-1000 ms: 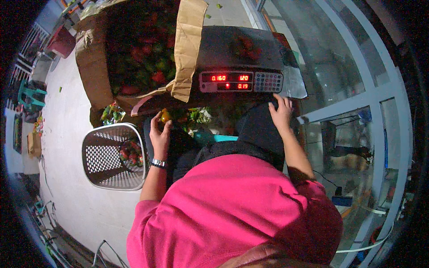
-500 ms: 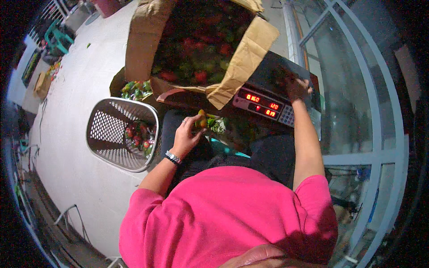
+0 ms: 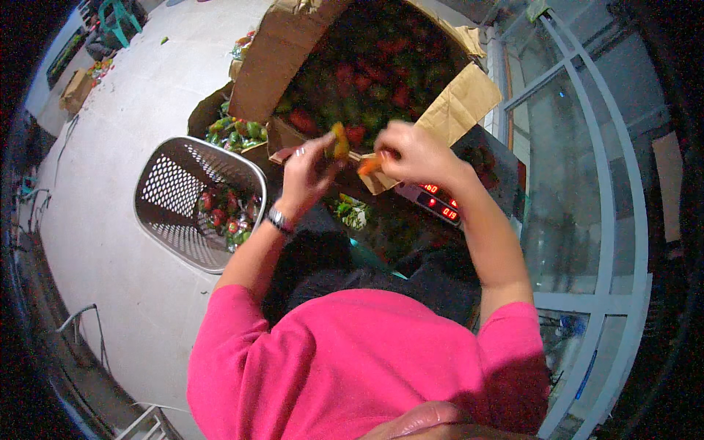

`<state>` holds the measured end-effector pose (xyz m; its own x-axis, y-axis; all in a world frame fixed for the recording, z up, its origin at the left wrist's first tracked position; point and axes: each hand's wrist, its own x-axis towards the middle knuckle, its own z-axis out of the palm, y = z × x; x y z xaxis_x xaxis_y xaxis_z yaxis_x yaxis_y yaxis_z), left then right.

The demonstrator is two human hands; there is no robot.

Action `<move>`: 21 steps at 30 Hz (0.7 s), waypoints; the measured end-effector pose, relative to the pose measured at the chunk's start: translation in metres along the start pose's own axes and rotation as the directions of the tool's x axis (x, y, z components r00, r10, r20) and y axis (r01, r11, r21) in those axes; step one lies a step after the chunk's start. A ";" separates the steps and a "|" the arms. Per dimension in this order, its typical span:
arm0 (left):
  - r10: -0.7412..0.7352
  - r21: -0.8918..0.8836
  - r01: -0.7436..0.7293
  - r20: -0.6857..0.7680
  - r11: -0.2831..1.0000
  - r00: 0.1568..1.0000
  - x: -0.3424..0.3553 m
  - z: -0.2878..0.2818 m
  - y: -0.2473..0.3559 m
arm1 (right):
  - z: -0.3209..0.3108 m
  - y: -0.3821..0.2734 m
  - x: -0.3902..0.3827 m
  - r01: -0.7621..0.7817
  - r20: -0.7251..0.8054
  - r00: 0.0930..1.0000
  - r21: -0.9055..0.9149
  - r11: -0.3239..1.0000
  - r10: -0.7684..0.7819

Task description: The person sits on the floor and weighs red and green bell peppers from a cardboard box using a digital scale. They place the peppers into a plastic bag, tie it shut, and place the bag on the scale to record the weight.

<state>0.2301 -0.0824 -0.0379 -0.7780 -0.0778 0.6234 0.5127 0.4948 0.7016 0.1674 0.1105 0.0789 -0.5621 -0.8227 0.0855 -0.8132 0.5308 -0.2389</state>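
Observation:
My left hand point(image 3: 304, 174) is closed on a yellow-green pepper point(image 3: 339, 141), held above the near edge of a large open cardboard box point(image 3: 284, 55). Beside it, my right hand point(image 3: 414, 152) grips a small orange pepper point(image 3: 370, 164), partly hidden by my fingers and blurred. Inside the box lies a dark heap of red and green peppers point(image 3: 363, 77). A scale point(image 3: 438, 203) with red lit digits sits under my right forearm, which covers part of its display. Its dark platform point(image 3: 488, 150) extends to the right.
On my left stands a grey plastic basket point(image 3: 202, 144) holding bagged red and green produce point(image 3: 224, 213). More bagged green produce point(image 3: 236, 134) lies behind it. Leafy scraps point(image 3: 350, 211) are between my knees and the box. A glass-paned metal frame point(image 3: 605, 242) borders the right side.
My right hand has come left from the scale platform to the box's near edge, now with an orange pepper. My left hand has risen with its pepper. The view has shifted slightly.

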 end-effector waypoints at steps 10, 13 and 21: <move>-0.435 0.554 0.256 0.219 0.792 0.873 0.083 0.026 -0.064 | 0.050 0.138 0.165 -0.498 -0.306 0.840 -0.108 0.861 0.448; -0.399 0.567 0.197 0.257 0.800 0.880 0.068 0.025 -0.065 | 0.050 0.141 0.167 -0.518 -0.025 0.853 -0.177 0.837 0.522; -0.267 0.488 0.178 0.119 0.854 0.956 0.052 0.020 -0.073 | 0.035 0.058 0.143 -0.562 -0.213 0.822 -0.149 0.814 0.528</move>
<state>0.1451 -0.1051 -0.0633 -0.9243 -0.1037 0.3674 0.1221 0.8315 0.5420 0.0453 0.0171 0.0435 -0.9238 -0.3524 0.1498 -0.3685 0.9244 -0.0982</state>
